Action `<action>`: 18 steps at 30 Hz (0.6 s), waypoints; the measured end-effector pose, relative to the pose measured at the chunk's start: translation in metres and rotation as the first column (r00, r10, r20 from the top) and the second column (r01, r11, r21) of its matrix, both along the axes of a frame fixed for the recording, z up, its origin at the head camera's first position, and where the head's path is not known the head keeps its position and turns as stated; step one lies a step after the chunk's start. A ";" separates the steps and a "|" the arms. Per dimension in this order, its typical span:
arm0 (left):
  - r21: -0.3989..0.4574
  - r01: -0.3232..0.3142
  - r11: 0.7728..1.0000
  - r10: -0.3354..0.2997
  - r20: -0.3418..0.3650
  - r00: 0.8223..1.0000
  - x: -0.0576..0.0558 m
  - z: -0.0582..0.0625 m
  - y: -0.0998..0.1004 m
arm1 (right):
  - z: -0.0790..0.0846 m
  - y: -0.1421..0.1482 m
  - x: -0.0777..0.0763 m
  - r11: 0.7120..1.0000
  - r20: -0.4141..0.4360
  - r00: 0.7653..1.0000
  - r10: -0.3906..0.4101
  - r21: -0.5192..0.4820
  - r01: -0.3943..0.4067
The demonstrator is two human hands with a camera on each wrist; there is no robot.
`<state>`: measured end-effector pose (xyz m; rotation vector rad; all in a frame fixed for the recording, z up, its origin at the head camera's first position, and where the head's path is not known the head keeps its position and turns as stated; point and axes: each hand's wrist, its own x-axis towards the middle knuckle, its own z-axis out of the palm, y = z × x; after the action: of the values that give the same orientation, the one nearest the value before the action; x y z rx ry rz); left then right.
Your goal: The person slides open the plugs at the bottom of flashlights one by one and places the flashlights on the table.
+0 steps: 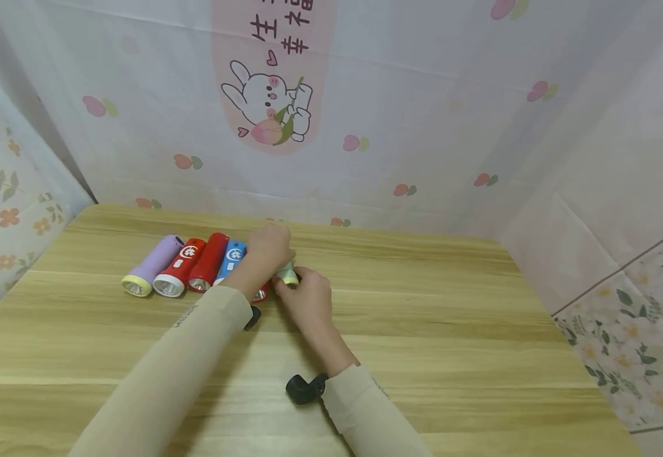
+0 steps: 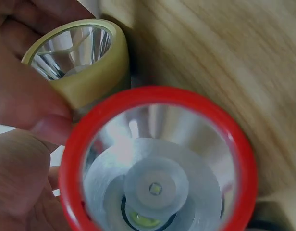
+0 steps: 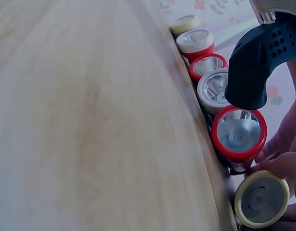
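Near the table's back edge, a light green flashlight (image 1: pixel 288 275) with a pale yellow rim lies at the right end of a row. My right hand (image 1: pixel 312 297) grips its lens end, thumb on one side and fingers on the other, as the yellow rim (image 3: pixel 261 199) shows in the right wrist view. Over its back end, my left hand (image 1: pixel 269 249) bends its fingers down round the body; their tips are hidden. Right beside it is a red-rimmed flashlight (image 2: pixel 157 98), mostly covered by my left hand and sleeve in the head view.
Leftward along the row lie a blue flashlight (image 1: pixel 233 255), a plain red one (image 1: pixel 210 260), a red one with a white rim (image 1: pixel 182 265) and a purple one (image 1: pixel 157 260). Behind the wooden table (image 1: pixel 451 330) hangs a patterned cloth (image 1: pixel 422 114).
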<state>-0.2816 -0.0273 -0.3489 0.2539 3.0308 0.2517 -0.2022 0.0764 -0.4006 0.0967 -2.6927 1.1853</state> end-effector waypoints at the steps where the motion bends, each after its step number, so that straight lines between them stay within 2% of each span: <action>1: 0.000 0.002 1.000 -0.002 -0.005 1.000 0.000 0.000 0.001 | 0.000 0.000 0.000 1.000 -0.001 1.000 -0.003 -0.013 0.003; 6: 0.004 0.011 1.000 -0.011 -0.016 1.000 0.001 0.000 0.003 | 0.000 0.002 0.000 0.997 0.013 1.000 0.005 -0.076 -0.004; 11: 0.029 0.018 0.999 -0.017 -0.034 0.999 0.000 -0.001 0.004 | 0.001 0.003 -0.001 0.997 0.017 1.000 -0.005 -0.083 0.006; 15: 0.122 -0.003 0.993 0.012 -0.077 0.997 0.003 -0.007 0.006 | 0.000 0.006 0.001 0.997 0.004 1.000 -0.026 -0.066 0.026; 18: 0.227 -0.030 0.973 0.043 -0.054 0.998 0.006 -0.004 0.004 | 0.004 0.005 0.002 0.997 0.014 0.999 -0.047 -0.064 0.048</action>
<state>-0.2759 -0.0235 -0.3527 0.2245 3.0653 0.6049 -0.2004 0.0812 -0.3964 0.0156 -2.6489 1.2610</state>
